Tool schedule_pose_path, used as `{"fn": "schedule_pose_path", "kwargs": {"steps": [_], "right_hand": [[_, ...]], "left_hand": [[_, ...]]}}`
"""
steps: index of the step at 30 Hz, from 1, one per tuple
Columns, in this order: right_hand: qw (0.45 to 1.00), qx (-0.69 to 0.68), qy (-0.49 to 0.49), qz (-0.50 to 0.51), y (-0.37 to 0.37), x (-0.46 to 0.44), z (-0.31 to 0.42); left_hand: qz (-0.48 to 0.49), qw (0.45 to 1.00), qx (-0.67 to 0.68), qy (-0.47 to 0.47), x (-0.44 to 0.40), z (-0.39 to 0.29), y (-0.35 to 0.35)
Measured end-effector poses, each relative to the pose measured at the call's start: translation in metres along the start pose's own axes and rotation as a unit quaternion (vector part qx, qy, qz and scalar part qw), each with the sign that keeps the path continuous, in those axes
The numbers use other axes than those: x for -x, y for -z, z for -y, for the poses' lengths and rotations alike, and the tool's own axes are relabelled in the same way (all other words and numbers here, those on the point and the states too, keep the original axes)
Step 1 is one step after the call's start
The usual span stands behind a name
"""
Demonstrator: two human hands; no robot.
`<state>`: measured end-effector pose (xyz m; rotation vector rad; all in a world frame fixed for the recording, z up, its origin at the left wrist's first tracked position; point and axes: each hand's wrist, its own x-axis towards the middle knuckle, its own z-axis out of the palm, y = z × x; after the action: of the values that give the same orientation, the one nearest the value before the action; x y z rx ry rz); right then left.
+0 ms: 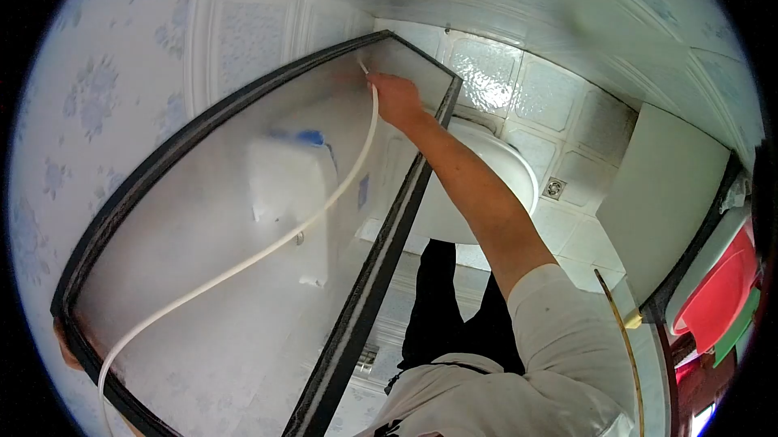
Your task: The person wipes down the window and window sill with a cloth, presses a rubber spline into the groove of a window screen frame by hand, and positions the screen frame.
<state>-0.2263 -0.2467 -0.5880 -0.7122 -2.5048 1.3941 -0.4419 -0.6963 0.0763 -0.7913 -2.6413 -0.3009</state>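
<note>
And the right hand [395, 99] is wrapped snugly around the white hose [374, 117], pointing it at the upper end of the tilted, black-framed translucent panel [178, 218], the left hand [66, 346] at its edge (closure hidden, can't tell), and any sweep would seemingly need that frame steady.

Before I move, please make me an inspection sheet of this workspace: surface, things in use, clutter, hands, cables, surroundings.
Surface: tiled floor, shiny at the back; wet or dry, cannot tell.
Things in use: dark-framed translucent panel, tilted; white hose crossing in front of it.
Clutter: red plastic item, green item and thin rod, all on the right side.
Right hand: grips the hose near its upper end.
Left hand: at the panel's left edge, mostly hidden; grip unclear.
Cables: nothing seen.
Surroundings: flower-patterned wall, floor drain, white rounded fixture beside the right forearm.
</note>
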Motion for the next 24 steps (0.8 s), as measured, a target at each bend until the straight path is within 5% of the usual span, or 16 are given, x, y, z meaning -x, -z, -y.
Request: {"fn": "schedule_pose_path", "kwargs": {"steps": [9,24], "right_hand": [[0.994,0.045,-0.046,0.084,0.002,0.006,-0.011],[0.995,0.014,-0.065,0.070,0.010,0.017,-0.019]], "left_hand": [[0.003,1.000,-0.001,0.000,-0.001,0.000,-0.003],[-0.002,1.000,-0.002,0.001,0.003,0.001,-0.011]]}}
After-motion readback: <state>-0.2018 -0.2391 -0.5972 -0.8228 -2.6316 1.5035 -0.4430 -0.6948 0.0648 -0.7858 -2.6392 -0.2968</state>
